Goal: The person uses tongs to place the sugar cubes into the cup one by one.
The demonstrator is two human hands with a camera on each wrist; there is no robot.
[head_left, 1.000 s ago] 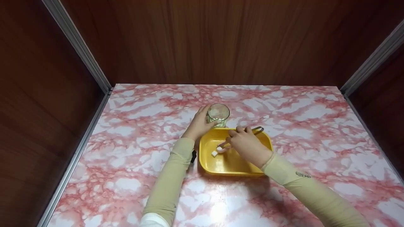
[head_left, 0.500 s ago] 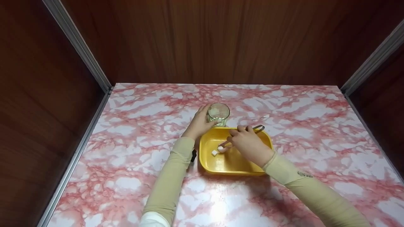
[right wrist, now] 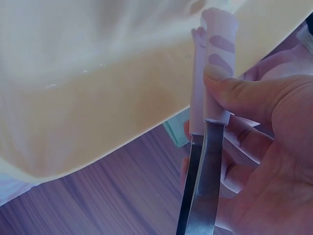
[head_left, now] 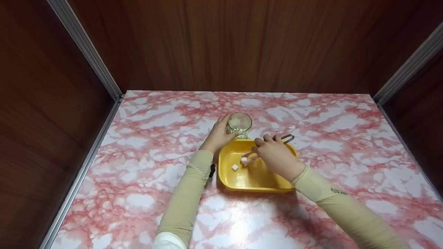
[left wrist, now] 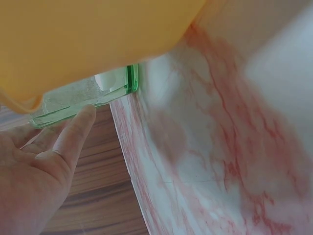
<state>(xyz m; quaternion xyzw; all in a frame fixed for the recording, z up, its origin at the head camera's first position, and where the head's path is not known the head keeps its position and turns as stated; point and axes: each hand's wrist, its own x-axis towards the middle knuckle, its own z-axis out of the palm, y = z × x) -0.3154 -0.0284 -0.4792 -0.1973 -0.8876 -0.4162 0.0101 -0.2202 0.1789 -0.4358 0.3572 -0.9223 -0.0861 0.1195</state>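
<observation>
My left hand (head_left: 219, 134) holds a clear greenish glass (head_left: 240, 121) behind the yellow basin, thumb on the near side and fingers round the left. Something white shows inside the glass (left wrist: 83, 95) in the left wrist view. Between thumb and fingers, my right hand (head_left: 277, 155) pinches metal tongs (right wrist: 208, 176) with pink tips, pointing down into the basin. At the tips, in the head view, is a small white cube (head_left: 244, 159). A second white cube (head_left: 235, 167) lies on the basin floor, just left of and nearer than the tips.
The yellow basin (head_left: 256, 189) stands on a pink and white marbled table (head_left: 145, 152), close in front of the glass. Brown wood-grain panels (head_left: 221, 45) with grey metal corner strips (head_left: 86, 52) enclose the back and sides.
My right hand and the tongs have shifted slightly right and away from me, the white cube at their tips moving along. The other cube and my left hand on the glass stay put.
</observation>
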